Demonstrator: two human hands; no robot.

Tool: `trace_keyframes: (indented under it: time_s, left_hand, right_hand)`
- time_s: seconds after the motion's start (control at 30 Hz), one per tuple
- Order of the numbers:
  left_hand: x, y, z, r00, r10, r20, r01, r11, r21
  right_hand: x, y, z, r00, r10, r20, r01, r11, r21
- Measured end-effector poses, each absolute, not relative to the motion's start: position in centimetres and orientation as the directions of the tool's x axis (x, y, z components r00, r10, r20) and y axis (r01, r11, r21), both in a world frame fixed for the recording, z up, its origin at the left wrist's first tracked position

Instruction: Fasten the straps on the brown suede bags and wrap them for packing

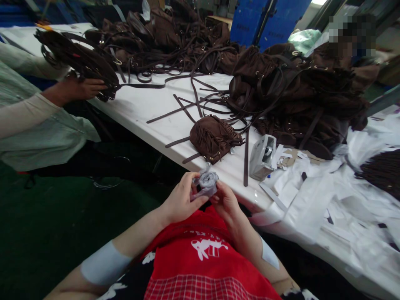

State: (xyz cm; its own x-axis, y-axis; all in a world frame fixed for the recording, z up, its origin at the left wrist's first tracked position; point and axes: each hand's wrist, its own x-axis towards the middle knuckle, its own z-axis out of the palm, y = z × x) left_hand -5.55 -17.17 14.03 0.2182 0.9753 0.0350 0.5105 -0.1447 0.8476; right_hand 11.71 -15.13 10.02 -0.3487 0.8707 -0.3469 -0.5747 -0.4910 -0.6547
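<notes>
My left hand [181,199] and my right hand [225,201] meet just in front of the white table's edge [162,139]. Both are closed round a small grey-white crumpled bundle [207,182], perhaps plastic wrap or tape; I cannot tell which. My left fingers pinch its left side and my right fingers hold its lower right. On the table just beyond them lies a small brown fringed bag [214,137] with loose straps.
A grey tape dispenser [262,156] stands right of the bag. Heaps of brown bags and straps [293,91] cover the table's back. White paper and plastic [337,200] pile up on the right. A person's hand [79,89] at the left holds a fringed bag [78,58].
</notes>
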Motion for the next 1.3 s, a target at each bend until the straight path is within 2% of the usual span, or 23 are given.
trace_keyframes:
  time_s: [0.03,0.1,0.17,0.23,0.33,0.43,0.67,0.73,0.83,0.93,1.03,1.1,1.17,1.3]
  left_hand:
    - [-5.8,-16.9,14.1,0.245,0.969,-0.022,0.376,-0.075,0.923]
    - [-6.2,-16.4,14.3,0.342,0.928,-0.148,0.213,0.077,0.974]
    - [-6.3,-15.9,14.3,0.412,0.881,-0.233,0.202,0.160,0.966]
    - [-6.2,-15.6,14.3,0.415,0.873,-0.256,0.236,0.168,0.957]
    - [-6.0,-15.4,14.1,0.347,0.908,-0.233,0.251,0.149,0.956]
    - [-5.9,-15.4,13.8,0.226,0.948,-0.226,0.201,0.182,0.962]
    - [-4.2,-15.9,12.7,-0.048,0.967,-0.249,0.151,0.253,0.956]
    - [-3.6,-16.1,12.3,-0.080,0.954,-0.288,0.096,0.295,0.951]
    - [-3.1,-16.1,12.0,-0.021,0.944,-0.329,0.015,0.329,0.944]
    - [-3.3,-16.1,12.4,0.046,0.971,-0.234,0.152,0.224,0.963]
    - [-3.3,-16.7,13.1,0.055,0.998,-0.021,0.404,-0.003,0.915]
    - [-2.9,-17.5,13.2,0.076,0.987,0.140,0.577,-0.159,0.801]
    - [-2.3,-18.2,12.8,0.122,0.959,0.255,0.726,-0.261,0.636]
    - [-1.7,-18.7,11.3,0.195,0.930,0.312,0.874,-0.309,0.375]
  right_hand:
    - [12.0,-15.0,10.1,-0.416,0.849,-0.325,-0.559,-0.521,-0.645]
    - [12.5,-14.9,10.0,-0.582,0.766,-0.272,-0.475,-0.592,-0.652]
    - [12.7,-15.0,9.9,-0.711,0.665,-0.230,-0.384,-0.640,-0.665]
    - [12.5,-15.2,9.9,-0.750,0.624,-0.219,-0.358,-0.661,-0.659]
    - [12.2,-15.2,10.1,-0.696,0.672,-0.252,-0.377,-0.641,-0.668]
    - [11.9,-15.1,10.2,-0.624,0.731,-0.274,-0.359,-0.581,-0.731]
    - [11.2,-15.5,9.9,-0.575,0.786,-0.225,-0.241,-0.426,-0.872]
    - [11.0,-15.8,10.0,-0.503,0.841,-0.198,-0.184,-0.328,-0.927]
    - [10.8,-16.1,10.0,-0.398,0.909,-0.123,-0.137,-0.192,-0.972]
    - [11.1,-15.8,9.8,-0.287,0.947,-0.144,-0.191,-0.204,-0.960]
    - [11.6,-15.0,9.7,-0.144,0.956,-0.255,-0.350,-0.290,-0.891]
    - [11.9,-14.4,9.9,-0.089,0.942,-0.324,-0.446,-0.329,-0.832]
    - [12.0,-14.1,10.1,-0.090,0.922,-0.377,-0.509,-0.368,-0.778]
    - [11.9,-14.3,10.3,-0.221,0.866,-0.449,-0.595,-0.485,-0.641]
